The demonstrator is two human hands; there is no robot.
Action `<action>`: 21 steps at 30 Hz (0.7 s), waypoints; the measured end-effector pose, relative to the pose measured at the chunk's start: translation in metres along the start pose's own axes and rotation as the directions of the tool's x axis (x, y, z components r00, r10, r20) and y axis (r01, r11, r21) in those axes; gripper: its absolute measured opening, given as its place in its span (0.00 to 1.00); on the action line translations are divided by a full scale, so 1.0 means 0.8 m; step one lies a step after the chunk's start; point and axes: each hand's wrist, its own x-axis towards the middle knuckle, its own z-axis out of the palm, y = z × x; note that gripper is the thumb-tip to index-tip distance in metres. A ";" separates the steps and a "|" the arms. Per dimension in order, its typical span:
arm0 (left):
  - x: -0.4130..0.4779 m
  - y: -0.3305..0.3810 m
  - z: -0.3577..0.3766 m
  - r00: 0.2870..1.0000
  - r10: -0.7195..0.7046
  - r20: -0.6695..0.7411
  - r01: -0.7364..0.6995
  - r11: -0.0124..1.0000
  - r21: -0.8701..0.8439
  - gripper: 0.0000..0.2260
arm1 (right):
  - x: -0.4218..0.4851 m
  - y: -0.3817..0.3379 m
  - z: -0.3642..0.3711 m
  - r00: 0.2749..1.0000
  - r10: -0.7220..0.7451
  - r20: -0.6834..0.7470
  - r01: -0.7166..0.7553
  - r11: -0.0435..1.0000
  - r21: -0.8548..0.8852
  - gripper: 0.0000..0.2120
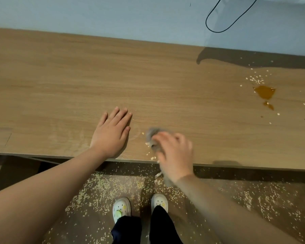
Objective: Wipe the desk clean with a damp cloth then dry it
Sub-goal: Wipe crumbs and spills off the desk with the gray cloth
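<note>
Smooth wood worktop [60,76], pale crumbs [253,79], orange puddle [264,92]. Grey fuzzy cloth [152,133] bunched under curled right hand [173,154] fingers. Left hand [111,136] fingers flat, together.

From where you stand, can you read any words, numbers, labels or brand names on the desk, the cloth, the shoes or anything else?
None: no word, number, label or brand can be read in this view.
The desk shows only wood grain, and the wall is plain.
The grey cloth in the right hand is blurred, and no tag shows on it.
The white shoes carry coloured charms, which are too small to show any lettering.
</note>
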 end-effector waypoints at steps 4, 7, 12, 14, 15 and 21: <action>-0.011 -0.026 -0.007 0.997 0.070 0.011 -0.069 0.997 -0.042 0.32 | 0.010 0.020 -0.012 0.998 -0.039 0.043 0.038 0.999 0.011 0.23; -0.028 -0.047 -0.007 1.000 -0.008 0.013 0.008 0.999 0.036 0.32 | 0.044 0.071 -0.030 0.940 0.289 -0.184 -0.287 0.957 0.037 0.20; -0.028 -0.045 -0.003 0.983 -0.182 -0.006 0.182 0.982 0.056 0.30 | 0.042 0.015 -0.006 0.970 0.196 -0.146 -0.199 0.980 -0.005 0.20; -0.028 -0.049 -0.001 0.988 -0.156 0.002 0.155 0.986 0.064 0.32 | 0.014 -0.025 0.009 0.999 -0.042 -0.022 0.042 0.999 -0.015 0.20; -0.028 -0.050 -0.001 0.990 -0.140 0.007 0.140 0.988 0.063 0.33 | 0.003 -0.037 0.010 0.988 -0.148 0.055 0.148 0.989 -0.011 0.20; -0.033 -0.082 -0.014 1.000 -0.001 0.016 -0.001 0.995 0.096 0.27 | 0.061 0.015 -0.019 0.996 0.051 -0.069 -0.053 0.998 -0.019 0.22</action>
